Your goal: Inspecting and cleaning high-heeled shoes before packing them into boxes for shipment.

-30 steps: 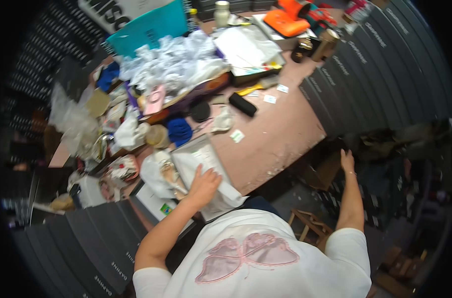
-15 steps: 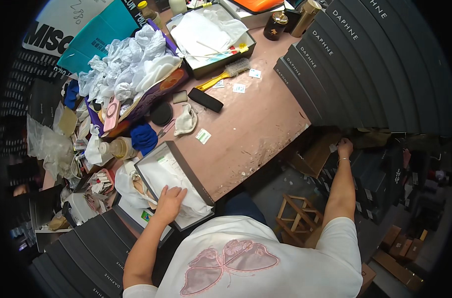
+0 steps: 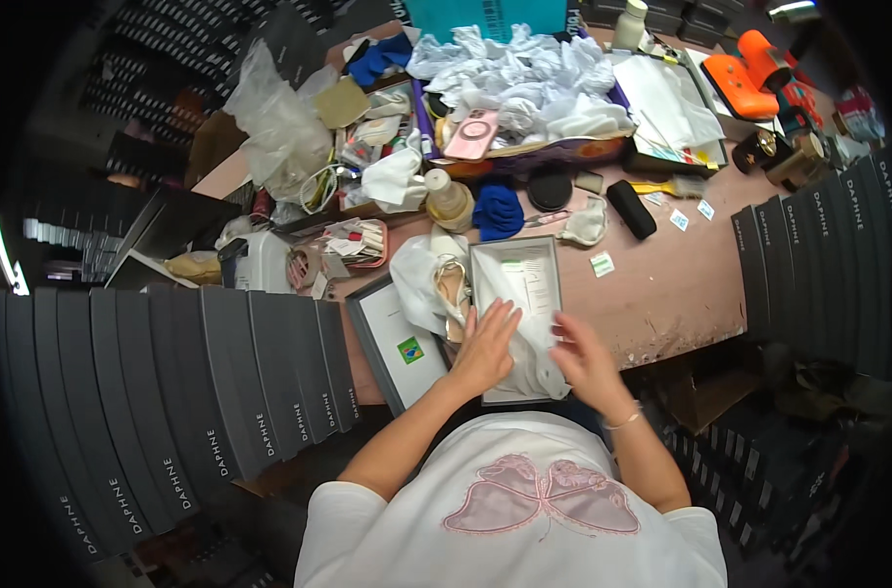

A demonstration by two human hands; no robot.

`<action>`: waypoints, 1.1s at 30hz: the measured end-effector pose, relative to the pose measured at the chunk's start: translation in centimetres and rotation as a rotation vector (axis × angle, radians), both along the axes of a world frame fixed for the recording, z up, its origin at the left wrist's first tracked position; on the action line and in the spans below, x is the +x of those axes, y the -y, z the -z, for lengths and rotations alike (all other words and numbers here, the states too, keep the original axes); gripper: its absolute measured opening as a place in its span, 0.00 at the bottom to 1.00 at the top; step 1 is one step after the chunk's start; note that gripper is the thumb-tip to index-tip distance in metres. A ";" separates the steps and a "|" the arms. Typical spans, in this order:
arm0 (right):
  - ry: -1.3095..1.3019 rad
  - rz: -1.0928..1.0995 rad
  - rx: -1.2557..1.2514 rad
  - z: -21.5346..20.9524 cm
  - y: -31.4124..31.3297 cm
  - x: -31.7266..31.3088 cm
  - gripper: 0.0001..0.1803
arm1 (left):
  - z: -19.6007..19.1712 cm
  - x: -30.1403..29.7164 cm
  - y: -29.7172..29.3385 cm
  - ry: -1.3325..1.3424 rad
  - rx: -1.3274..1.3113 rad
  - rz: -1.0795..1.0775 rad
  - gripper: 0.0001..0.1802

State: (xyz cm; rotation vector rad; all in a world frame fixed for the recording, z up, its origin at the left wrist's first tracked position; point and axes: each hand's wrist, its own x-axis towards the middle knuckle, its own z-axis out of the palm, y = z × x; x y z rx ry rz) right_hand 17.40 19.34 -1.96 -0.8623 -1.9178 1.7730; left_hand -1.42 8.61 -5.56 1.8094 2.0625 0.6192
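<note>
A grey shoe box (image 3: 555, 263), lined with white tissue paper (image 3: 526, 365), lies on the table in front of me. My left hand (image 3: 487, 349) rests with its fingers spread on the tissue near the box's left wall. Over the right wall hovers my right hand (image 3: 589, 365), slightly blurred, with fingers apart and nothing visible in them. A beige shoe with a pale strap (image 3: 453, 297) leans beside the box on the left, partly in a white wrapping (image 3: 416, 284). Left of these lies the box's lid (image 3: 382, 331), inner side up, bearing a green sticker (image 3: 410, 351).
Stacked dark boxes stand at the left (image 3: 181, 392) and right (image 3: 818, 255). Behind are a bin of crumpled white paper (image 3: 524, 78), a pink phone (image 3: 471, 134), a bottle (image 3: 449, 201), a blue cloth (image 3: 499, 212), a black sponge block (image 3: 632, 209) and a yellow-handled brush (image 3: 676, 187).
My right hand has come back from the carton at the far right, where it held a small white piece, to the shoe box. My left hand stays at the box. The view has swung left.
</note>
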 end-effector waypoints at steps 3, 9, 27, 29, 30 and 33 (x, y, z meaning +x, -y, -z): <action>0.227 -0.198 0.484 3.9 4.5 -5.4 0.41 | 1.0 -2.5 4.0 0.270 0.156 -0.519 0.29; 0.339 -0.221 0.747 6.9 5.9 -7.0 0.42 | 9.8 -6.3 3.5 1.179 -0.043 -0.830 0.18; -0.096 0.002 -0.696 -0.1 4.5 -1.2 0.34 | -1.9 -5.7 8.2 0.389 0.219 -0.431 0.20; -0.138 0.044 -0.775 -0.6 4.0 0.7 0.29 | -3.2 -9.1 5.0 0.324 -0.007 -0.378 0.18; -0.154 0.048 -0.791 -0.9 3.9 0.9 0.29 | -2.8 -10.8 2.6 0.184 0.051 -0.294 0.17; -0.177 0.057 -0.805 -1.2 3.7 1.4 0.28 | 0.7 -13.7 -4.2 -0.118 -0.198 -0.033 0.17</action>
